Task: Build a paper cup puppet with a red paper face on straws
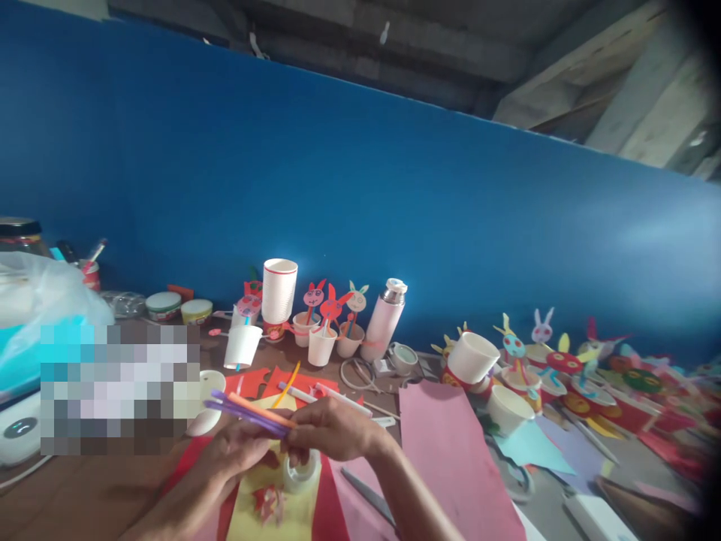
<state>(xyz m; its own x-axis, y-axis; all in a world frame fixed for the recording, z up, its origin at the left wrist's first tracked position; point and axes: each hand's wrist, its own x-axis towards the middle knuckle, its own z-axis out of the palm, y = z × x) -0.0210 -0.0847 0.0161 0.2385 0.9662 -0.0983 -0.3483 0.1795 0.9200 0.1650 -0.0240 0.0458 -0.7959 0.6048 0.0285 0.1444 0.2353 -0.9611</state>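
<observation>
Near the bottom centre, my left hand is closed around a bundle of purple straws. An orange straw lies along the top of the bundle. My right hand pinches the right end of the same bundle. Just below my fingers a clear roll of tape rests on yellow paper. A red and pink paper cutout lies beside the tape. Grey scissors are partly hidden under my right forearm.
Behind my hands stand a cup stack, paper cups with rabbit figures and a pink flask. Pink paper lies to the right, near a white cup and more figures. A plastic bag sits at left.
</observation>
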